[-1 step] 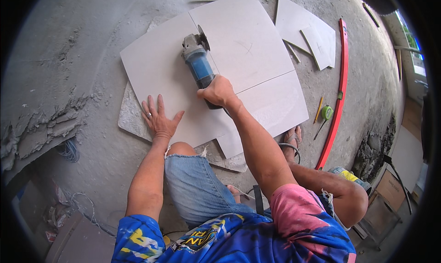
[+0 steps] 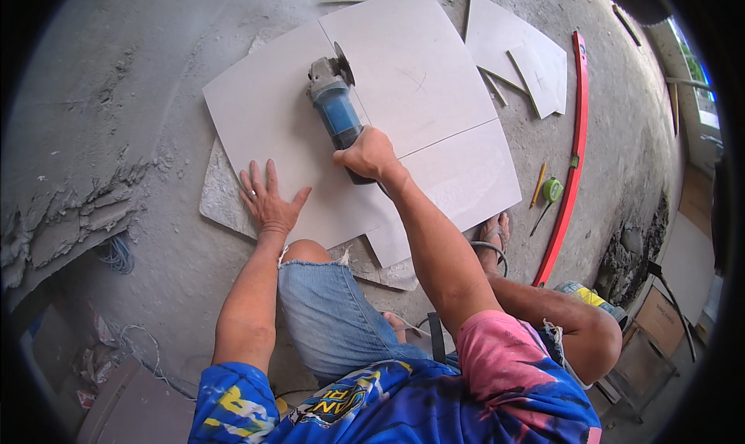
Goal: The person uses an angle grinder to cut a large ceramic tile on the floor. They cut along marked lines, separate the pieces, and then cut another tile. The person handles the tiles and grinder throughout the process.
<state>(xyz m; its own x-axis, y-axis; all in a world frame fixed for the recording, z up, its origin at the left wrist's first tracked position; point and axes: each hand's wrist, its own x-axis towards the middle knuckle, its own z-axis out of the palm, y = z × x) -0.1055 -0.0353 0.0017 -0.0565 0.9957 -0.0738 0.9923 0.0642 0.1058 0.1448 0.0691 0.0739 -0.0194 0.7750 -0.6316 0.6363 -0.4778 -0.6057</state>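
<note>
My right hand (image 2: 369, 154) is wrapped round the rear body of a blue angle grinder (image 2: 337, 112). Its thin cutting disc (image 2: 344, 64) stands on edge along a line that runs down the large pale floor tile (image 2: 268, 95). My left hand (image 2: 268, 197) lies flat on the tile's near left part, fingers spread, a ring on one of them. A second line crosses the tile's right side, and a faint pencilled cross mark shows above it. Near my knee the tile has a notch in its edge. Under it, another rough-backed tile (image 2: 221, 186) sticks out at the left.
Tile offcuts (image 2: 508, 37) lie at the far right. Beside them stretches a long red spirit level (image 2: 576, 126). A green tape measure (image 2: 552, 188) and a yellow pencil (image 2: 538, 185) lie near my foot. Broken concrete (image 2: 77, 219) rises at the left. A bucket (image 2: 594, 298) stands by my right knee.
</note>
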